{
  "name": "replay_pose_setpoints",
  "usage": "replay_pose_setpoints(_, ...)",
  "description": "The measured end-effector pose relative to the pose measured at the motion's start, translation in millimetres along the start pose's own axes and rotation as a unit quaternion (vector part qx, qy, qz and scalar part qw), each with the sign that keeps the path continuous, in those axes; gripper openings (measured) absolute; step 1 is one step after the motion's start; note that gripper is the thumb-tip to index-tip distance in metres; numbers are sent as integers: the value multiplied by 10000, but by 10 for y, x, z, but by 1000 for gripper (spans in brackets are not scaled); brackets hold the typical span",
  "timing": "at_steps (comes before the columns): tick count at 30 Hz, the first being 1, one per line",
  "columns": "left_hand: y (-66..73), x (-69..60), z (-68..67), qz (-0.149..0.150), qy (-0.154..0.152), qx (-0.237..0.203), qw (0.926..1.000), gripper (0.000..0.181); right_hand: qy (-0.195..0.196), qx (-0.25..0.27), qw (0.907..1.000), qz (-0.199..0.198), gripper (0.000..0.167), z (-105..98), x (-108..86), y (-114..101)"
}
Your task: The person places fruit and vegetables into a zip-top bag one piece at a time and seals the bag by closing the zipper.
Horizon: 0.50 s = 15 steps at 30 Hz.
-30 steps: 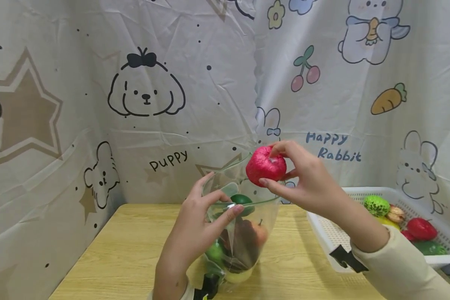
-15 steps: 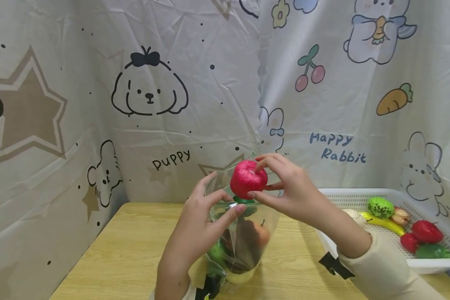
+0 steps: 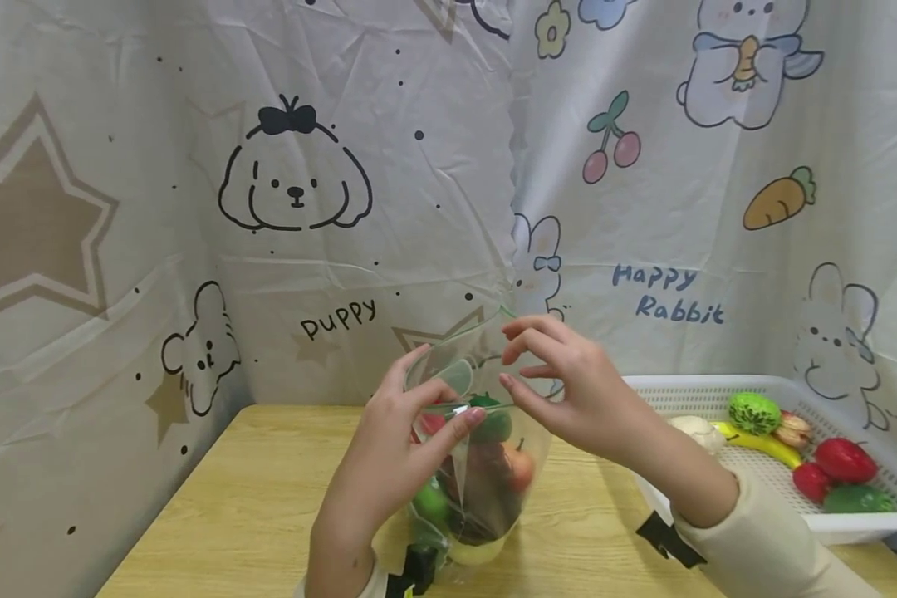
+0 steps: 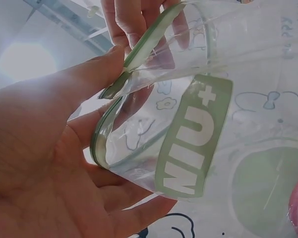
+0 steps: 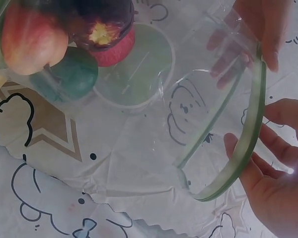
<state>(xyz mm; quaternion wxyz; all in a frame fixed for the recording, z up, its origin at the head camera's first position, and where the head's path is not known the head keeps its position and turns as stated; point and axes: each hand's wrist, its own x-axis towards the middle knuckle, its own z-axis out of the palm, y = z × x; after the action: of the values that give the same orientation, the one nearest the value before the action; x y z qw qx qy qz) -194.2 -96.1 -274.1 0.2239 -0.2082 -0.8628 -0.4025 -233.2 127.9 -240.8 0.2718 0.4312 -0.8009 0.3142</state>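
A clear zip bag [image 3: 486, 507] with a green-edged mouth stands on the table, holding several fruits and vegetables. My left hand [image 3: 399, 448] grips its rim, thumb on the near edge, fingers spread behind; the left wrist view shows the thumb pressing the green zip strip [image 4: 151, 37]. My right hand [image 3: 579, 390] is at the mouth's right side, fingers loosely bent, holding nothing; its fingers [image 5: 248, 166] overlap the rim. Inside lie a red apple-like fruit [image 5: 114, 52], a dark purple one [image 5: 102, 20], an orange-red apple [image 3: 519, 467] and green pieces [image 3: 489, 419]. The bag's lower contents are partly hidden.
To the right, a white perforated basket [image 3: 643, 482] holds a banana [image 3: 762, 446], a bumpy green piece [image 3: 753, 413], red pieces [image 3: 845, 461] and a dark green one [image 3: 858, 499]. Printed curtain [image 3: 419, 208] encloses the wooden table [image 3: 269, 498].
My right hand has carried the red apple-like fruit left over the bag's mouth and let it go; the fruit is now inside. My left hand keeps its grip on the rim.
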Motion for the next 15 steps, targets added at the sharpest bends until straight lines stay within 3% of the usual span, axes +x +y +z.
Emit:
replay_pose_setpoints(10, -13, -6, 28, -122, -102, -213, 9996, 21, 91, -70, 9998, -158, 14, -27, -108, 15)
replay_pose_setpoints(15, -27, -31, 36, -147, -89, -141, 9998, 26, 500, -293, 9981, -186, 18, -74, -247, 65)
